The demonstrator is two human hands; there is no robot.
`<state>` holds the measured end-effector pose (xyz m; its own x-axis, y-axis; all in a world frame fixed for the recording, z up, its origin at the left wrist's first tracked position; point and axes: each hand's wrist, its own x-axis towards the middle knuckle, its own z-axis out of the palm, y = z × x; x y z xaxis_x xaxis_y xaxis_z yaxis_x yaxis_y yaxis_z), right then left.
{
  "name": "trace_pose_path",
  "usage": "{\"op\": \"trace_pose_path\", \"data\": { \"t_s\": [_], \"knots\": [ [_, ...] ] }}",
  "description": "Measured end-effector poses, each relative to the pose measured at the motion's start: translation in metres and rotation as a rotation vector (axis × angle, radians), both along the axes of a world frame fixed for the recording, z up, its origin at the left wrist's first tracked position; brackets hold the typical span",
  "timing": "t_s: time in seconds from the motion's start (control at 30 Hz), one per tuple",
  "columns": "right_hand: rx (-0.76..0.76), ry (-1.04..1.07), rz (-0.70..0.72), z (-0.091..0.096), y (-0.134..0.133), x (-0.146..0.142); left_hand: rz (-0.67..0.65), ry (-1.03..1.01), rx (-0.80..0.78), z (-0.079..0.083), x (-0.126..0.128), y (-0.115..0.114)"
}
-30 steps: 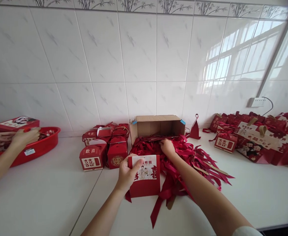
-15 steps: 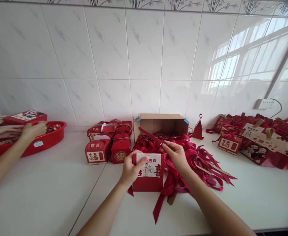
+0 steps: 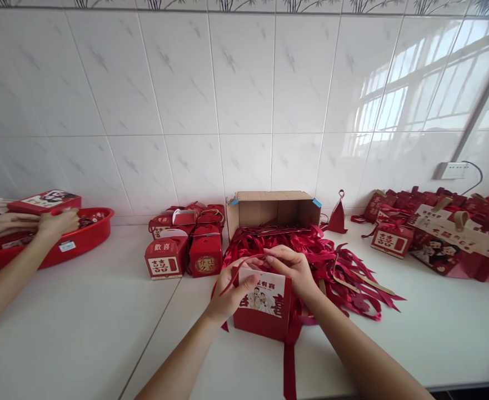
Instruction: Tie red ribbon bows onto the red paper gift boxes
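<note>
A red gift box (image 3: 261, 322) with a white printed panel showing a couple is gripped by my left hand (image 3: 233, 289), thumb on its front. My right hand (image 3: 290, 268) is closed at the box's top edge, its fingertips pinching a dark red strap (image 3: 244, 262) that curves over toward my left hand. A long red ribbon (image 3: 289, 366) hangs down at the box's right side. Behind both hands lies a tangled heap of red ribbons (image 3: 344, 278), spilling from an open cardboard box (image 3: 275, 196).
Several small red boxes (image 3: 167, 258) stand left of the cardboard box. Finished-looking red bags (image 3: 448, 255) crowd the right, near a wall socket (image 3: 453, 170). At far left, another person's hands (image 3: 59, 222) work over a red basin (image 3: 90, 236). A red cone-shaped piece (image 3: 337, 216) stands by the wall.
My right hand has brought the strap down to the top of the gift box, where it now bends. The box has shifted slightly right and down and tilted.
</note>
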<state>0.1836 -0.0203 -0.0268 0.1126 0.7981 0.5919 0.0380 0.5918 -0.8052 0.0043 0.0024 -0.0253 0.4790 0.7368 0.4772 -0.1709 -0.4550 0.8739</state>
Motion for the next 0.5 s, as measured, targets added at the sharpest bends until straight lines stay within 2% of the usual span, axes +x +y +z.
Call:
{"op": "trace_pose_path", "data": {
  "t_s": [0.2,0.33,0.5],
  "knots": [
    [-0.066,0.032,0.194,-0.0009,-0.0027,0.0015,0.031,0.024,-0.033,-0.0027,-0.0021,0.0001],
    [-0.127,0.079,0.205,-0.0006,-0.0015,0.0010,0.020,0.003,-0.046,-0.0032,-0.0003,-0.0013],
    [-0.207,0.228,0.291,-0.0022,0.0011,-0.0036,0.029,-0.034,-0.195,-0.0072,0.0012,-0.0001]
  ]
}}
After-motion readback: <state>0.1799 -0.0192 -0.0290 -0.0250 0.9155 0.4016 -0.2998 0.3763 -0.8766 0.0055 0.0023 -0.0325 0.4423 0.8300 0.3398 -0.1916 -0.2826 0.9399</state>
